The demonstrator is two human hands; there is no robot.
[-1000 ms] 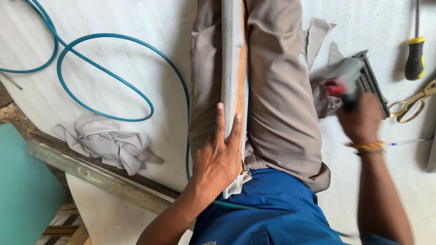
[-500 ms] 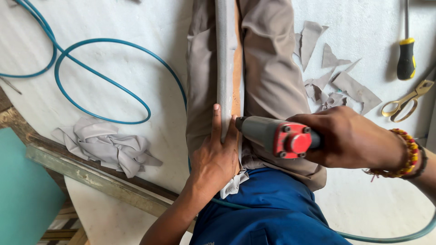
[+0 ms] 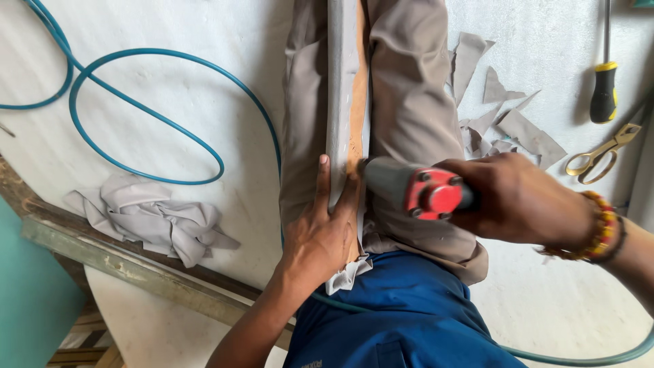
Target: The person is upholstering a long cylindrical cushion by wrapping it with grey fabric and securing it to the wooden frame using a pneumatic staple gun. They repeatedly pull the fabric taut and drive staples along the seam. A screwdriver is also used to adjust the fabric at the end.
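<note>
White worktable point(image 3: 204, 82) carries a long upholstered piece: taupe fabric point(image 3: 409, 102) wrapped around a narrow wooden rail point(image 3: 357, 102) with a grey strip beside it. All positions below are given relative to the rail.

Left hand point(image 3: 320, 232) lies flat on the rail's near end, fingers spread and extended, index finger along the grey strip, pinning fabric down. Right hand point(image 3: 521, 197) is closed around a pneumatic staple gun point(image 3: 409, 187) (grey body, red end cap), its nose touching the rail just beside the left fingertips.

Risk, as judged: the nose sits so near the left fingers that a slip or skewed shot could catch them; loosened fabric would wrinkle.

Left of the rail: coiled blue-green air hose point(image 3: 146, 109), crumpled grey cloth point(image 3: 157, 218). Right: fabric offcuts point(image 3: 504, 116), yellow-handled screwdriver point(image 3: 603, 88), scissors point(image 3: 606, 157). Nothing blocks the rail.
</note>
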